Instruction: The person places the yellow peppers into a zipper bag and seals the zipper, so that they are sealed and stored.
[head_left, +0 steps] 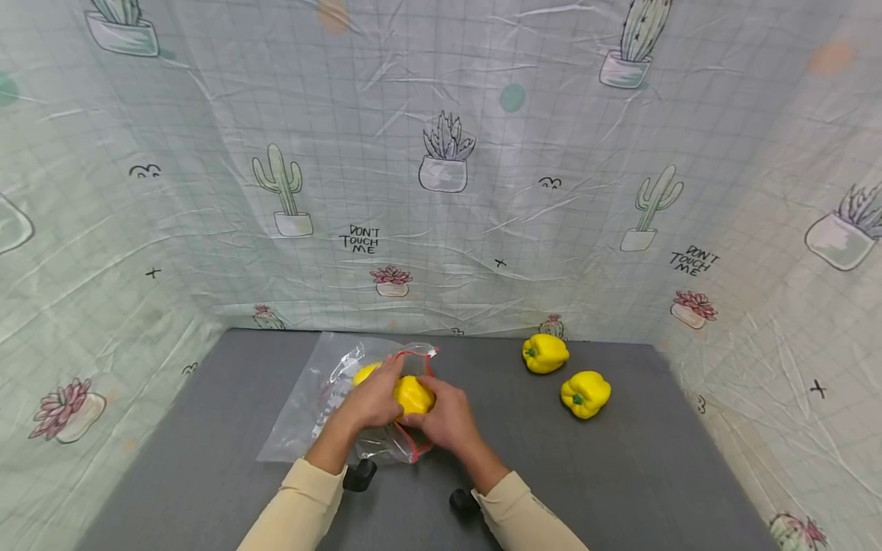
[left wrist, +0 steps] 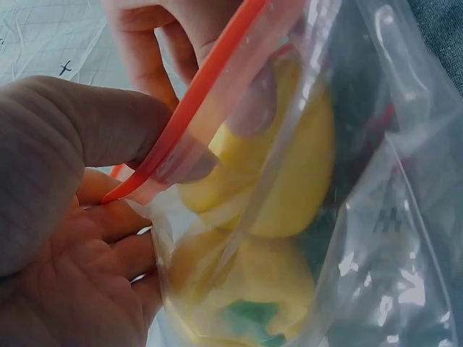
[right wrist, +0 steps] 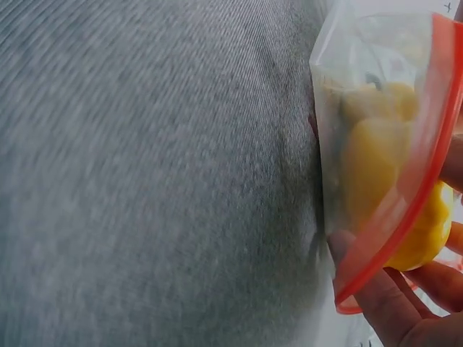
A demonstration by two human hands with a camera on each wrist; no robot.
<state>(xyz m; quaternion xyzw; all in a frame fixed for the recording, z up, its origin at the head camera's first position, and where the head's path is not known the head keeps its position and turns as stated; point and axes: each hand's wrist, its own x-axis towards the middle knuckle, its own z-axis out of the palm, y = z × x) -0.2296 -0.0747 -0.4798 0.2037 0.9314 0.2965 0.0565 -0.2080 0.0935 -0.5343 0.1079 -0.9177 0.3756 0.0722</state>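
Note:
On the grey table lies a clear zip bag (head_left: 296, 417) with a red zip strip (left wrist: 188, 108) at its mouth. Two yellow bell peppers show through the plastic; one, with a green stem, is the lower pepper (left wrist: 239, 289) in the left wrist view. The other pepper (head_left: 414, 396) is at the mouth, between the hands. My right hand (head_left: 448, 415) grips it, thumb (right wrist: 372, 289) partly behind the plastic. My left hand (head_left: 375, 396) holds the bag at its mouth, its thumb (left wrist: 108, 119) passing behind the red strip; some of its fingertips are hidden.
To the right of the bag lie two loose yellow bell peppers, one farther back (head_left: 546, 353) and one nearer (head_left: 586, 394). A cactus-print sheet (head_left: 482, 252) closes off the back and both sides of the grey table (head_left: 586, 482).

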